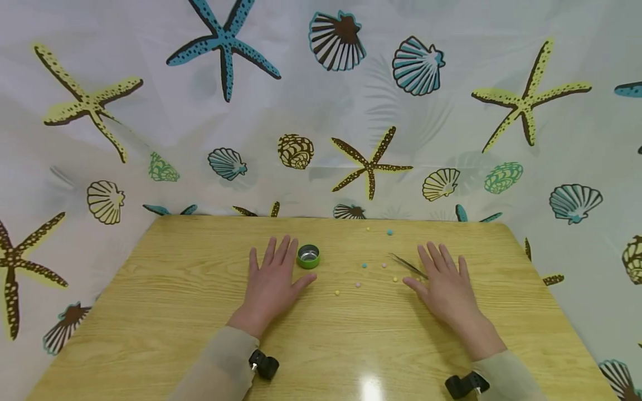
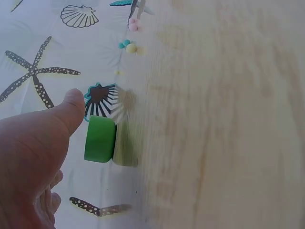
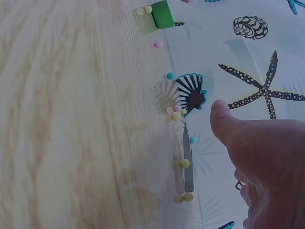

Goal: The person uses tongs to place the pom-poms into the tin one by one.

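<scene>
My left hand lies with fingers spread over the wooden table, just left of a small round green tin. The tin's silvery inside faces up; in the left wrist view its green wall shows beside my thumb. On the other side, my right hand is also spread and holds nothing. Slim metal tweezers lie by its thumb and forefinger, their tips pointing toward the tin. The right wrist view shows the bent tip of the tweezers among small beads.
Between the hands, several small beads lie scattered: yellow, pink and blue ones. Behind the table hangs a white curtain printed with starfish and shells. Small black cameras sit on both wrists.
</scene>
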{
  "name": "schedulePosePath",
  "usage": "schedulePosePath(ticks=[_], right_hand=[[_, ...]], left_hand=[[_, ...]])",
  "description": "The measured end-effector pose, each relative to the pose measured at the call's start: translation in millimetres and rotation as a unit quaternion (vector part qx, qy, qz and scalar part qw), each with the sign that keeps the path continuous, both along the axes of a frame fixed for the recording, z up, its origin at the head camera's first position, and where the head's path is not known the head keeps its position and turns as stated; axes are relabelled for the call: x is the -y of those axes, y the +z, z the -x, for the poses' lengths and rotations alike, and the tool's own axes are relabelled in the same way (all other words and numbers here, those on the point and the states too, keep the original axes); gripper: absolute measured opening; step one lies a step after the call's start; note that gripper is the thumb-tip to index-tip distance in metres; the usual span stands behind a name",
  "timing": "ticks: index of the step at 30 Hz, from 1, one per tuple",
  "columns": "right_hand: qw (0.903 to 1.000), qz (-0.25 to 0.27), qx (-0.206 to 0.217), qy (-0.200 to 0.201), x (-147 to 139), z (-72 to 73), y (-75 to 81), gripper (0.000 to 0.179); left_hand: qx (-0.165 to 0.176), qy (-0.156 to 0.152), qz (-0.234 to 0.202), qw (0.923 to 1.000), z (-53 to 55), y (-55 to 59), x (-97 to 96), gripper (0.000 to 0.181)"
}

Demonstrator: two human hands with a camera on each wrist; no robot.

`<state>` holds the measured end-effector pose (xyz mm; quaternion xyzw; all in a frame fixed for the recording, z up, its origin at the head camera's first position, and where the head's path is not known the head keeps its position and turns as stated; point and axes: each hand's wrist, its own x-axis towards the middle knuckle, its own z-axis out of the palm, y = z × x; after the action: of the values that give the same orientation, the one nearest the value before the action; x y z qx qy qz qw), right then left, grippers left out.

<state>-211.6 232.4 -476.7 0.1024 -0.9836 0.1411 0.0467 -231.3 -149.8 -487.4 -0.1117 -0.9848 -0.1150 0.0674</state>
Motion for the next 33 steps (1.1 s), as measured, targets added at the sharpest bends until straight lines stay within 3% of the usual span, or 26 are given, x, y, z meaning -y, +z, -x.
schedulePosePath(ticks=[15,24,33], right_hand=[[1.0000,-0.001,-0.008,0.001,2.4,6.4,-3.2,0.087],[1.0000,0.006,-0.004,0.005,3.6,12.5,-5.5,0.084],[1.0000,0.006,0.002,0.007,4.5,15.9,-4.7,0.080]], left_hand=[[0.020,0.016,-0.050,0.9984,14.4,-7.0,-4.8,0.099],[0.033,0.011,-0.082,0.9960,20.0,-6.1,-8.3,0.098],[0.045,0.007,-0.122,0.9914,26.7,-12.7,-9.4,0.097]])
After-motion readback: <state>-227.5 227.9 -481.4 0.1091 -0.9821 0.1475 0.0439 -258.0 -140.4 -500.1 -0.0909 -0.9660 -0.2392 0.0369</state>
